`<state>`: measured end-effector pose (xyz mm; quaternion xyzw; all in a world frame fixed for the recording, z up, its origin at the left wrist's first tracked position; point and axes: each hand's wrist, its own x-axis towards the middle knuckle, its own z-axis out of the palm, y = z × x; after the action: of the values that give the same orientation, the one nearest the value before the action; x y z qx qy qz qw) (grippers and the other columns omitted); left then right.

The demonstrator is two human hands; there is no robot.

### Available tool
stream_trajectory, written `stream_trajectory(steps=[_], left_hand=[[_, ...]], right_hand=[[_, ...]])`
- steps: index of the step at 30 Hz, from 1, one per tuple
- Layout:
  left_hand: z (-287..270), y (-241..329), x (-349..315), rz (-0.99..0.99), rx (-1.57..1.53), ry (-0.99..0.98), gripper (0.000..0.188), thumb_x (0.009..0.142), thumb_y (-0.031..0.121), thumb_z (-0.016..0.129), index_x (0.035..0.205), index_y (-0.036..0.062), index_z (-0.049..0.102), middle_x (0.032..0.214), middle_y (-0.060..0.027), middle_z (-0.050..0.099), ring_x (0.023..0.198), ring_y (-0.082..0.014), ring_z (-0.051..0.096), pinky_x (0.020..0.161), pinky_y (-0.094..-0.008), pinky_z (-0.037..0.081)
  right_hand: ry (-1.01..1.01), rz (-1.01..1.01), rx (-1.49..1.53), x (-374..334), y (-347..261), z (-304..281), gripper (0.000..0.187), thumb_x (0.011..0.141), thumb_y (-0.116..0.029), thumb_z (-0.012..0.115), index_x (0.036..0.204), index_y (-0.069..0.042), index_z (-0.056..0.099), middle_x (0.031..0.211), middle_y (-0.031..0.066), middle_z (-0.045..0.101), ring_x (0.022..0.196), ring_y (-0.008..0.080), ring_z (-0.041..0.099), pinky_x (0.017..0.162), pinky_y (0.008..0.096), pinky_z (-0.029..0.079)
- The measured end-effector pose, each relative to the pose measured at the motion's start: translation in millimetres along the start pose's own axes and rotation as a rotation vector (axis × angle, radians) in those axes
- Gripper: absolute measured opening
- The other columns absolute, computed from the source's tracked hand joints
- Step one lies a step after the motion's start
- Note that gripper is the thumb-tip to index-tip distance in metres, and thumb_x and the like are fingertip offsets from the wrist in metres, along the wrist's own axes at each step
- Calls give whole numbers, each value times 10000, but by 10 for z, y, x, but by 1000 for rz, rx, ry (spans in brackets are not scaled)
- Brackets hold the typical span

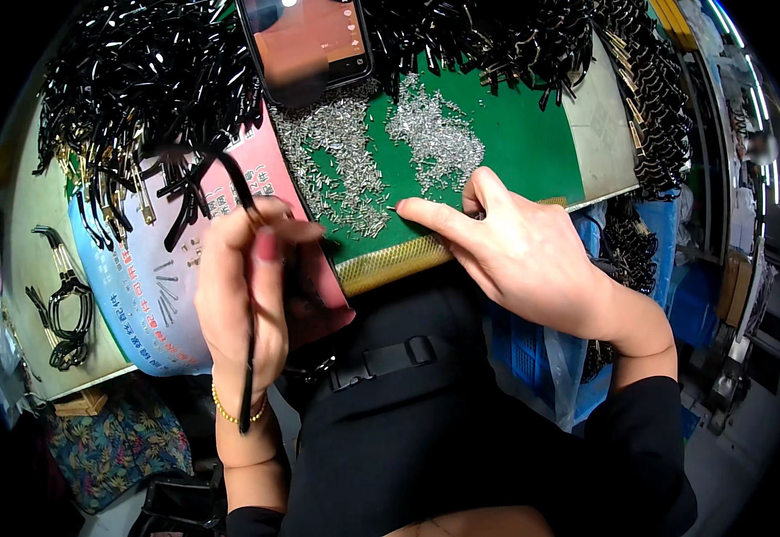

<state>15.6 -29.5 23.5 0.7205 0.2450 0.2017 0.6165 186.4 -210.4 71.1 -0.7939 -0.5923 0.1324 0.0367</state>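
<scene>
One pin only: R hand (533,255) w/ forefinger out, thumb tucked, tip at small metal pins (354,170) on green mat (524,143). L hand (242,286) fingers closed round black temple arm (248,349); keep it steady, end near the pins.

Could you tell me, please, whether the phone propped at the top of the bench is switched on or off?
On. The phone has a lit screen showing a pinkish-orange picture with small white icons down its right side.

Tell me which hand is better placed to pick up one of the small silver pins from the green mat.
Right. The right hand has its fingertip at the edge of the silver pins on the green mat, and looks free. The left hand already holds a black curved piece.
</scene>
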Motion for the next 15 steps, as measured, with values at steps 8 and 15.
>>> stream_trajectory(steps=[8,15], left_hand=[[-12,19,176,434,620,-409,253,850,16,646,1099,56,676,933,-40,680,861,-249,573,857,-389,387],[-68,-54,172,411,522,-226,240,929,28,618,1157,66,680,905,-3,703,795,-222,553,842,-368,376]], right_hand=[[27,10,6,24,24,57,515,830,-76,650,1328,-199,595,887,112,520,660,226,642,493,334,510],[40,-24,3,20,54,51,513,814,-70,658,1308,-200,613,871,101,517,640,203,629,482,306,487]])
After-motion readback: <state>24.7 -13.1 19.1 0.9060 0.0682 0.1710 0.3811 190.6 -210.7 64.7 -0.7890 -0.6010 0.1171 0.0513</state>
